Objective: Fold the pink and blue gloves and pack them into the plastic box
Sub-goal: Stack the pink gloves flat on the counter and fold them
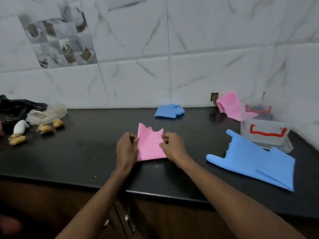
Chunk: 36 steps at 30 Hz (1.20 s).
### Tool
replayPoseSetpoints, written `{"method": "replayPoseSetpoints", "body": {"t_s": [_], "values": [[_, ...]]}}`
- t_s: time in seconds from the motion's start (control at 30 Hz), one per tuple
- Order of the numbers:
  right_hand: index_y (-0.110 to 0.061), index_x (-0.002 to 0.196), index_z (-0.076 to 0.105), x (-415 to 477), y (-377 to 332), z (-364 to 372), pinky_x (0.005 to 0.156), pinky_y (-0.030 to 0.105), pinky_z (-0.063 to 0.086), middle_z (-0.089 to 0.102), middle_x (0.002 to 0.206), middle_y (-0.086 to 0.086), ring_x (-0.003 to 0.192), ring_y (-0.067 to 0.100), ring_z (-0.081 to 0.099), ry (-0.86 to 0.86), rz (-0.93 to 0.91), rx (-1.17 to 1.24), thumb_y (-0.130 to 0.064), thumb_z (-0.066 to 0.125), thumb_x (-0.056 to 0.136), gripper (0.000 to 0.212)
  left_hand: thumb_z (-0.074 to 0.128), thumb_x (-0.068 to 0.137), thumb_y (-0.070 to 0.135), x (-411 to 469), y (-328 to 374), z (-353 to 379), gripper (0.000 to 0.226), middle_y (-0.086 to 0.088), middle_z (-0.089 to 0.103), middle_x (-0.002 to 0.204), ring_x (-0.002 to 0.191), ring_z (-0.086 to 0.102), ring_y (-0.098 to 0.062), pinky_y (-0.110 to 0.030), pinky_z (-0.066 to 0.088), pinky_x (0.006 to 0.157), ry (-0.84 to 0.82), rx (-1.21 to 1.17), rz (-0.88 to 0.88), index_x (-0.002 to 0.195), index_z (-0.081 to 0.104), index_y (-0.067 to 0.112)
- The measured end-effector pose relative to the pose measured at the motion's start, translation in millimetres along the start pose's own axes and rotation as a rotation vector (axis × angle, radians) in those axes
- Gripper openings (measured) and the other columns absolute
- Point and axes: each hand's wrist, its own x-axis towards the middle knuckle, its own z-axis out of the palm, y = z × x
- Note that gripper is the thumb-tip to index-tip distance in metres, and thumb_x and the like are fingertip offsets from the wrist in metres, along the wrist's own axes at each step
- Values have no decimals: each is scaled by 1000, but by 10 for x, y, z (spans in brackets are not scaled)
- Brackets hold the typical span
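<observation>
So the pink glove (150, 147) lay on the black tabletop (77, 152) right in front of the person, fingertips pointing away at the wall, long axis running near-to-far. The left hand (126, 147) pinched its left edge and the right hand (172, 145) pinched its right edge, so each grip was clamped on the glove, which sat squarely between them. The plastic box (265, 133) was well off to the right, so the right hand was nearer to it. A second pink glove (229, 106) hung at the box's far side, a flat blue glove (255, 161) lay just in front of it, and another blue glove (169, 111) sat by the wall.
</observation>
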Motion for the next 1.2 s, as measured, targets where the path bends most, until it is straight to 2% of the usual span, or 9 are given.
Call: {"method": "replayPoseSetpoints", "body": {"t_s": [0.1, 0.2, 0.27, 0.37, 0.53, 0.8, 0.97, 1.1, 1.2], "values": [[-13, 114, 65, -251, -110, -134, 76, 24, 47, 65, 95, -2, 93, 16, 61, 47, 2, 166, -6, 59, 87, 29, 58, 93, 17, -179, 178, -142, 6, 3, 61, 82, 82, 61, -24, -27, 36, 66, 43, -154, -35, 92, 54, 11], [-17, 96, 64, -408, -260, -284, 71, 23, 50, 66, 92, -3, 91, 16, 61, 31, 37, 307, -2, 57, 86, 20, 68, 86, 16, -227, 404, -299, 47, -1, 64, 101, 96, 64, -24, -37, 52, 83, -91, -411, -242, 128, 48, 9], [-6, 102, 66, -443, -351, -384, 77, 32, 52, 69, 100, 10, 93, 21, 64, 22, 63, 325, 2, 53, 84, 23, 74, 81, 6, -162, 576, -382, 63, -6, 64, 112, 98, 64, -25, -41, 53, 92, -215, -537, -333, 137, 45, 2], [9, 96, 65, -417, -473, -601, 66, 32, 46, 67, 95, 28, 77, 22, 58, 49, 39, 396, 9, 48, 80, 23, 72, 77, -5, 41, 890, -521, 37, -22, 70, 111, 87, 65, -28, -44, 55, 88, -297, -708, -337, 114, 65, -3], [-7, 89, 66, -259, -782, -1218, 70, 36, 54, 70, 83, 11, 69, 24, 64, 30, -21, 700, -4, 68, 80, 10, 69, 85, 3, 409, 1540, -832, 5, -14, 69, 82, 67, 62, -25, -37, 57, 67, -323, -880, -216, 84, 66, 6], [-5, 94, 67, -105, -939, -1671, 56, 30, 57, 73, 85, 7, 69, 18, 72, 41, -59, 638, 1, 74, 77, 19, 64, 91, 6, 325, 1928, -740, 15, -21, 66, 97, 81, 62, -28, -49, 55, 87, -348, -953, -162, 103, 65, -5], [-7, 90, 68, -107, -989, -1637, 69, 38, 60, 72, 89, 10, 79, 24, 71, 142, -193, 504, -2, 70, 80, 11, 73, 83, 8, 309, 1826, -711, 27, -11, 73, 93, 70, 69, -23, -31, 57, 59, -409, -960, -128, 108, 66, 2], [1, 94, 69, -58, -1174, -1623, 81, 54, 57, 71, 97, 22, 92, 38, 69, 230, -216, 518, -6, 69, 82, 13, 80, 74, 5, 338, 1710, -690, 43, -10, 74, 106, 88, 72, -26, -33, 58, 65, -524, -812, -71, 115, 68, 5], [-1, 99, 71, -11, -1269, -1592, 84, 53, 57, 72, 98, 17, 93, 35, 69, 196, -265, 450, -8, 66, 85, 16, 76, 76, -2, 233, 1544, -569, 29, -14, 72, 96, 74, 69, -26, -32, 59, 58, -503, -786, -183, 104, 68, -1]]}}
